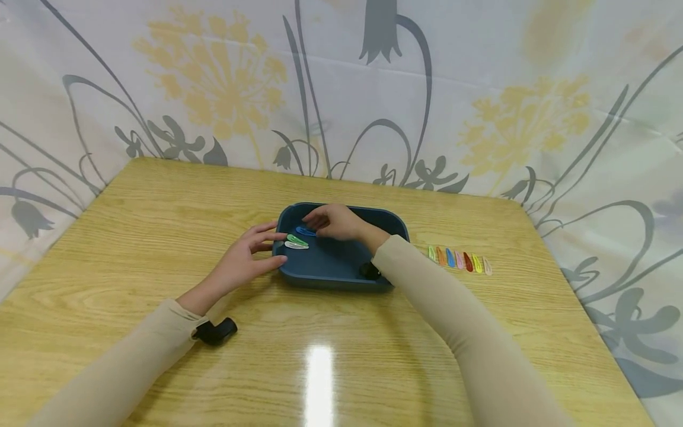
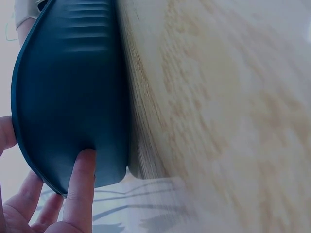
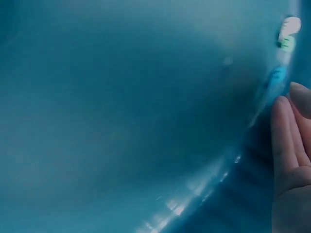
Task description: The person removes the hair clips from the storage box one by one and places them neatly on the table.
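A dark blue plastic tray [image 1: 331, 283] stands on the wooden table. Inside it, along the left side, lie a blue hair clip [image 1: 305, 231], a green hair clip [image 1: 297, 239] and a white hair clip [image 1: 296, 245]. My right hand [image 1: 337, 222] is over the tray's inside, fingertips close beside the blue clip; nothing shows between thumb and fingers in the right wrist view. At the tray's left end, my left hand [image 1: 253, 252] has its fingers spread against the wall and rim. One finger [image 2: 82, 189] presses the outer wall in the left wrist view.
Right of the tray, several hair clips [image 1: 459, 260] of different colours lie in a row on the table [image 1: 256, 356]. A black device [image 1: 216, 331] is strapped at my left wrist. A flower-patterned curtain [image 1: 341, 89] hangs behind the table's far edge.
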`<state>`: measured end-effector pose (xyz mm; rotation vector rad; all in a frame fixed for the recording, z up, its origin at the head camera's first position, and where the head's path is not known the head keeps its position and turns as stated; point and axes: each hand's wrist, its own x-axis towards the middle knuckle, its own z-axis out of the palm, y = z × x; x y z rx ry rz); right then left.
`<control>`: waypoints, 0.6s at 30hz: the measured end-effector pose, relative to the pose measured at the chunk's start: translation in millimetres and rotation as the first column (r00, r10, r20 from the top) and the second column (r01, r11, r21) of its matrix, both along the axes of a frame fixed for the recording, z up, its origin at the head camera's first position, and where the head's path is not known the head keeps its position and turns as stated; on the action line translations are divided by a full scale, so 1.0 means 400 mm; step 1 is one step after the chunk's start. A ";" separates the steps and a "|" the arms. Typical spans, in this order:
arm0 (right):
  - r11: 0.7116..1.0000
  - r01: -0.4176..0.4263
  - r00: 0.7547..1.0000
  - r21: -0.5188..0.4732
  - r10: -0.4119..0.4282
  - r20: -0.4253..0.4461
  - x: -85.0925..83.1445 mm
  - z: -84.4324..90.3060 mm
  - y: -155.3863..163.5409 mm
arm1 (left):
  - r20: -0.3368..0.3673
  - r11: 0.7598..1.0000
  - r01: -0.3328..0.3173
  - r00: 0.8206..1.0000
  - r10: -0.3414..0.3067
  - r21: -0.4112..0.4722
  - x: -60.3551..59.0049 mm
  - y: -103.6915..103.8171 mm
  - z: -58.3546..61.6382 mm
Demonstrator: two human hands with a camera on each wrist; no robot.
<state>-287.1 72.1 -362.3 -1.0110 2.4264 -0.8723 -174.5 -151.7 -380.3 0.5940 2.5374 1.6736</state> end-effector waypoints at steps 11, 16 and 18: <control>0.996 -0.023 0.992 0.084 0.033 -0.119 0.003 -0.014 -0.013 | 0.001 1.000 -0.003 1.000 0.003 -0.003 0.000 -0.001 0.000; 0.995 -0.028 0.986 0.091 0.043 -0.163 0.008 -0.020 -0.019 | -0.004 1.000 0.002 1.000 -0.002 0.004 0.000 -0.001 -0.003; 0.994 -0.033 0.981 0.101 0.052 -0.188 0.011 -0.020 -0.021 | 0.000 1.000 0.000 1.000 0.000 0.008 0.001 -0.001 -0.003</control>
